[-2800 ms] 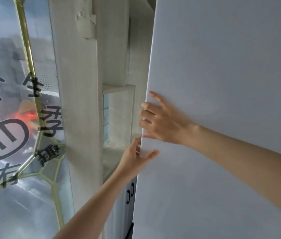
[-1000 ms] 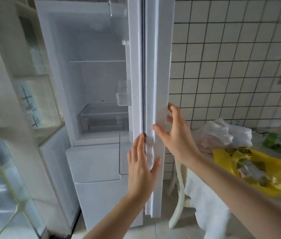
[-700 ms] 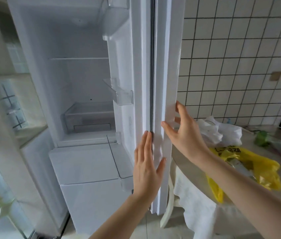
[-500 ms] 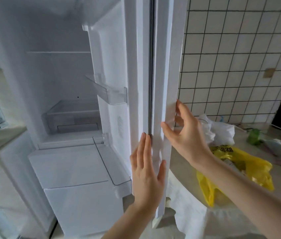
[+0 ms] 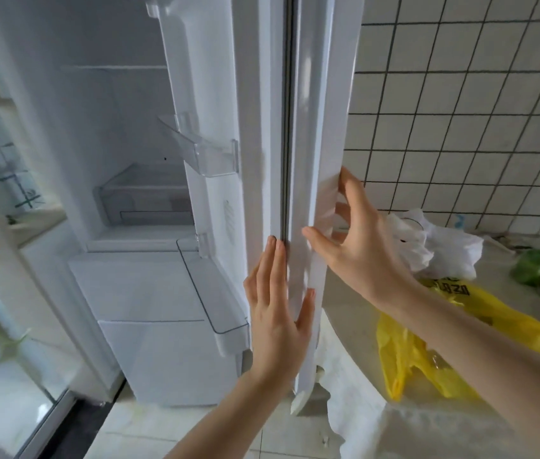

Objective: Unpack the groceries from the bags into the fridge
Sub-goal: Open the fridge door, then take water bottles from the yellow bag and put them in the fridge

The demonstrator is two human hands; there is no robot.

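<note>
white plastic lines the open upper compartment of the tall white fridge [image 5: 123, 134], where a thin shelf crosses the back wall and a clear plastic crisper drawer [image 5: 144, 202] sits at the bottom. the white fridge door [image 5: 308, 127] stands swung out edge-on in the middle of the view, its grey rubber seal running down it, with a clear door bin [image 5: 209, 150] on its inner side and a larger clear bin lower down. the left hand [image 5: 276, 313] lies flat against the door's edge, fingers straight and together pointing up, thumb spread to the outer side. the right hand [image 5: 358, 250] holds the outer edge of the door, thumb on the near face and fingers curled round behind it. to the right, a round pale table [image 5: 354, 313] with a white cloth hanging off it carries a crumpled yellow plastic bag [image 5: 434, 342] and, behind that, a crumpled white plastic bag [image 5: 434, 246]; a blurred green item [image 5: 530, 266] lies near the far edge. white square wall tiles [image 5: 460, 111] with dark grout cover the wall behind.
</note>
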